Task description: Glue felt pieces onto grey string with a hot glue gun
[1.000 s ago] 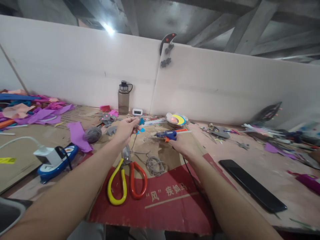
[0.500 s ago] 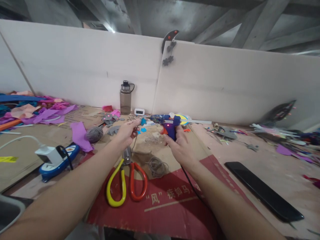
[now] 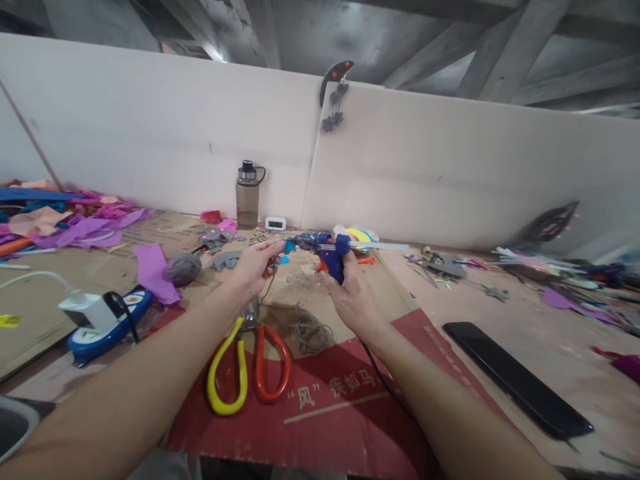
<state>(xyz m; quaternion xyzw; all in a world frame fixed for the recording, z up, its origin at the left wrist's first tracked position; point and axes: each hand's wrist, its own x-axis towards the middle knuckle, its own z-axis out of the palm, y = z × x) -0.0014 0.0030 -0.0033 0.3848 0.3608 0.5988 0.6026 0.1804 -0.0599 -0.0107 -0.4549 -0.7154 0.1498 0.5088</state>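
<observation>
My left hand (image 3: 255, 267) pinches a small blue felt flower (image 3: 289, 246) between closed fingertips. A thin grey cord (image 3: 269, 287) hangs below that hand. My right hand (image 3: 354, 297) is wrapped round the handle of a blue hot glue gun (image 3: 334, 264), whose red light is lit. A white glue stick (image 3: 383, 246) pokes out of its back. The gun's nozzle points left, right at the flower; whether they touch I cannot tell. Just under the flower lies another blue piece (image 3: 285, 260). Scissors (image 3: 273, 365) with one yellow and one red handle lie nearer me, beside a coil of grey cord (image 3: 311, 333).
Red and brown cardboard (image 3: 350, 413) covers the table's middle. A bottle (image 3: 247, 203) and a small white clock (image 3: 275, 223) stand by the white partition. At left are a power strip (image 3: 110, 333), grey yarn (image 3: 183, 269) and felt scraps; a black flat object (image 3: 517, 380) lies right.
The glue gun has moved slightly left relative to the flower, bringing its nozzle up to it. My left hand keeps its pinch. The whole view has shifted a little.
</observation>
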